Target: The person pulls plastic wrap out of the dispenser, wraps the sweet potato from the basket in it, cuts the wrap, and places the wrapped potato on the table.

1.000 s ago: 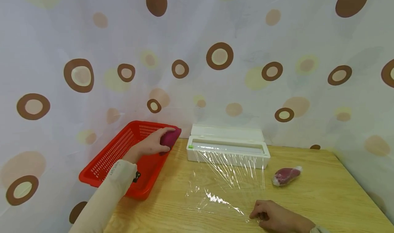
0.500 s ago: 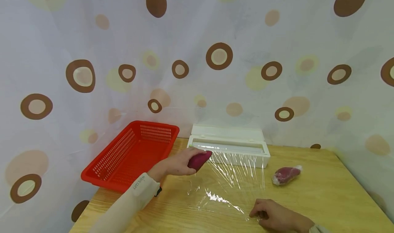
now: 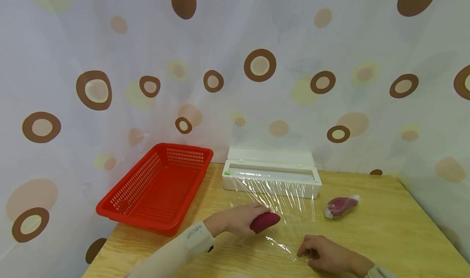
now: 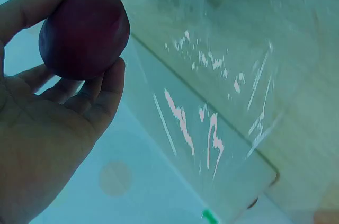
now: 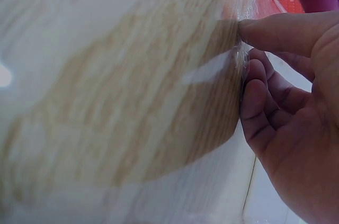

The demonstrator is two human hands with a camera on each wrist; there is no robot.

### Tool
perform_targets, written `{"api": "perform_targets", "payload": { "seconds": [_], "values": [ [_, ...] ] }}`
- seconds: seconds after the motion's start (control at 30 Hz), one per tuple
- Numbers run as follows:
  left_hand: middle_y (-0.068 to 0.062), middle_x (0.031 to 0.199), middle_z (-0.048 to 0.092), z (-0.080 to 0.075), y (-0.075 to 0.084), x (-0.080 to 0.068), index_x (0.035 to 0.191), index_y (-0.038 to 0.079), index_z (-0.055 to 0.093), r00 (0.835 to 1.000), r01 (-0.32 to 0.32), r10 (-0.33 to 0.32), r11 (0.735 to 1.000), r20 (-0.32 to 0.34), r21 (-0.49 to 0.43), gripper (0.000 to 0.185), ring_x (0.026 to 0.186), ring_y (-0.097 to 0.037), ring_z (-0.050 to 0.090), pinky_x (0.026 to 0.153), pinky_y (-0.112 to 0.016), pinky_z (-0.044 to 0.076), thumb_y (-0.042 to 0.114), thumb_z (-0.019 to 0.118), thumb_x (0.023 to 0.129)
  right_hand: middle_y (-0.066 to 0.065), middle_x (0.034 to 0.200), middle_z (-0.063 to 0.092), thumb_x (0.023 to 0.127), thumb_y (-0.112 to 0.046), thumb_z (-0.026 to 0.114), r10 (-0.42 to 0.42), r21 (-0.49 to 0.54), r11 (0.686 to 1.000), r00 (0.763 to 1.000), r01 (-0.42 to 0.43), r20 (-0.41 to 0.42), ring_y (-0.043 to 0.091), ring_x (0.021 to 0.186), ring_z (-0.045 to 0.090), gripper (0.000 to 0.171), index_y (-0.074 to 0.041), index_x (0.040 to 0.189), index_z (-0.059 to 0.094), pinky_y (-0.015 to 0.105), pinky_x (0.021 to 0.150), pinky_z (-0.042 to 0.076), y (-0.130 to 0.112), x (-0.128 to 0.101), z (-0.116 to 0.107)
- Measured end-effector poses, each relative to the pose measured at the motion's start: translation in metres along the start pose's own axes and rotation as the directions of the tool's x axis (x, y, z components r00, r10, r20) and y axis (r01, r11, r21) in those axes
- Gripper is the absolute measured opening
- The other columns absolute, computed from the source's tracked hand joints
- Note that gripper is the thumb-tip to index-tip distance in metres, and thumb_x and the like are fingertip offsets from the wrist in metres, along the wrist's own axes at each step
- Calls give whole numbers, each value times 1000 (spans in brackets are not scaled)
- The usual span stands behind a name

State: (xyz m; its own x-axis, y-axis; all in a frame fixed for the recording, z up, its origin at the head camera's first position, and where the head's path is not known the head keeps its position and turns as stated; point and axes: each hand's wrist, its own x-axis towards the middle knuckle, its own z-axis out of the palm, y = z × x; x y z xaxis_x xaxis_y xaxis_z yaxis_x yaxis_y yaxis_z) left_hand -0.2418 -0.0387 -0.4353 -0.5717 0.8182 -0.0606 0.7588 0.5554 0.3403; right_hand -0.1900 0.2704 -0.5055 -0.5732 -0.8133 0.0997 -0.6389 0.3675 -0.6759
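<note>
Wooden table point(image 3: 385, 225) (light grain); spotted curtain point(image 3: 293, 45) behind.

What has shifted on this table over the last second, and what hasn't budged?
The left hand has carried the purple sweet potato from above the red basket across to the sheet of cling film, gripping it throughout. The right hand keeps pinching the film's near edge. The basket, the white film dispenser and the wrapped sweet potato stayed put.
</note>
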Motion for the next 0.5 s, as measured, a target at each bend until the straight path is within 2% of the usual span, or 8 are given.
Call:
{"api": "perform_targets", "payload": {
  "seconds": [0.2,0.5],
  "values": [
    [0,134,46,18,6,6,142,10,39,999,-26,26,1000,43,11,77,103,-4,47,80,-17,40,13,75,75,-12,89,51,83,-1,66,-12,-9,1000,1000,12,-8,-1,77,49,26,-15,104,66,20,61,46,2,1,1],
    [2,131,46,27,7,14,143,14,41,995,-47,50,998,81,-38,75,100,-2,47,81,-17,40,11,75,76,-12,89,51,84,-3,66,11,27,1000,1000,-11,2,0,77,49,24,-15,105,67,20,62,47,1,0,0]
  ]
}}
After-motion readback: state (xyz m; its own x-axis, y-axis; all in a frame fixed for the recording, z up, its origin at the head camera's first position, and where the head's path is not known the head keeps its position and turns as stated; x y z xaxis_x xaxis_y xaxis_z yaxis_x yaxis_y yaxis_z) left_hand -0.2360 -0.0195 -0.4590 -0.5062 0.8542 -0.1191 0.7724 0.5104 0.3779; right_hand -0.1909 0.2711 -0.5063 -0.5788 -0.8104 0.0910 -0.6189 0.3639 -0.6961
